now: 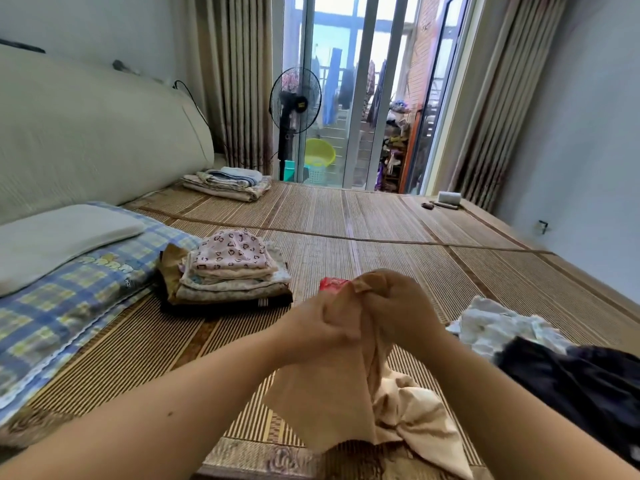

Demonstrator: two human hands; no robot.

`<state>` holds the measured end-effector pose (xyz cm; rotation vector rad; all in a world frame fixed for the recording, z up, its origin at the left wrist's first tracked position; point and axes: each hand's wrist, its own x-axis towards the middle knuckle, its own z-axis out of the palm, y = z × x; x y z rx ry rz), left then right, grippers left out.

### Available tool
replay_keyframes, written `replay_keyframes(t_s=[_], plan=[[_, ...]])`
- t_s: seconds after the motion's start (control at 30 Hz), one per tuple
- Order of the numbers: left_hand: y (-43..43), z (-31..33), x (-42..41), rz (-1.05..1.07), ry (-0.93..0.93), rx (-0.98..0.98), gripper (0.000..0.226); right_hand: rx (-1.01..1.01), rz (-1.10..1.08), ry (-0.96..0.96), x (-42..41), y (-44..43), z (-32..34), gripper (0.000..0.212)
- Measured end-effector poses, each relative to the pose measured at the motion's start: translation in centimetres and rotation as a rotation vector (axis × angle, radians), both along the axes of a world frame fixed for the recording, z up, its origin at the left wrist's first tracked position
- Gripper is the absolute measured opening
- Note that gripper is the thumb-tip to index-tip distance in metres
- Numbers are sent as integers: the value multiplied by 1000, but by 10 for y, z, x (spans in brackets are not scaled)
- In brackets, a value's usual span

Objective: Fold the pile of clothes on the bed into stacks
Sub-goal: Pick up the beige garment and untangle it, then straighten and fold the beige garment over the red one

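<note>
Fingers (382, 294) of both hands pinch beige garment (332, 403); folded stack (230, 271) left, unfolded pile (512, 336) right.

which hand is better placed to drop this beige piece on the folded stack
Likely the left hand. Both hands grip the beige garment, but the folded stack lies on the left hand's side; the right hand would have to cross over.

hands: left hand (322, 327) and right hand (398, 306) pressed together, both gripping top of beige garment (346, 393), its lower end bunched on woven mat (381, 220) | 10 o'clock of hands: folded stack (228, 275) | 11 o'clock, far: second folded stack (228, 183) | 3 o'clock: unfolded pile (502, 327) | 12 o'clock: fan (295, 98)
</note>
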<state>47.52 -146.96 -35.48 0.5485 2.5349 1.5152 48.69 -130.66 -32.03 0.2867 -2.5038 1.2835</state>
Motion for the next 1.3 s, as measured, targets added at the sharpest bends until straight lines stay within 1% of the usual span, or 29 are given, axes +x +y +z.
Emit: replay_keyframes(t_s=[0.07, 0.1, 0.13, 0.17, 0.2, 0.27, 0.33, 0.43, 0.53, 0.6, 0.67, 0.7, 0.73, 0.77, 0.83, 0.87, 0.93, 0.97, 1.03, 1.13, 1.3], plan=[[-10, -8, 5, -76, -93, -195, 11, -72, -27, 38, 0, 15, 13, 11], [-17, -7, 5, -70, -115, -224, 5, -55, -41, 72, 0, 23, 21, 11], [-25, -3, 1, -46, -118, -224, 2, 13, -58, 99, -1, 32, 30, 9], [-32, 6, -3, -6, -107, -229, 6, 92, -75, 108, -1, 41, 37, 10], [-39, 18, -9, 31, -65, -273, 7, 182, -88, 103, -2, 49, 43, 14], [-50, 49, -18, 64, 66, -437, 7, 366, -137, 93, -4, 63, 56, 19], [-54, 82, -25, 78, 214, -593, 8, 508, -182, 166, -6, 71, 73, 15], [-53, 128, -30, 109, 431, -712, 21, 609, -207, 293, -12, 78, 98, 4], [-54, 174, -31, 164, 613, -719, 33, 602, -224, 320, -20, 84, 122, 6], [-56, 201, -30, 188, 711, -709, 31, 538, -200, 350, -21, 86, 141, 14], [-62, 225, -28, 208, 769, -650, 22, 419, -169, 392, -18, 84, 161, 28], [-65, 235, -26, 206, 785, -594, 27, 351, -161, 418, -16, 83, 171, 35], [-68, 244, -23, 190, 805, -539, 36, 280, -138, 445, -14, 83, 180, 39], [-71, 251, -19, 164, 824, -483, 44, 208, -88, 463, -11, 82, 187, 40], [-77, 258, -12, 122, 845, -436, 44, 125, 9, 470, -5, 82, 198, 37], [-79, 259, -11, 120, 837, -449, 40, 150, 17, 463, -5, 84, 200, 32], [-84, 256, -11, 123, 816, -521, 25, 283, -15, 427, -4, 85, 203, 24], [-87, 253, -12, 117, 812, -590, 27, 349, -25, 402, -3, 85, 203, 20], [-91, 247, -18, 104, 798, -723, 39, 432, -3, 344, -3, 83, 200, 13], [-95, 238, -25, 102, 817, -793, 38, 485, 68, 250, -3, 79, 188, 23], [-103, 232, -29, 66, 896, -885, 19, 545, 130, 168, -2, 76, 169, 30]])
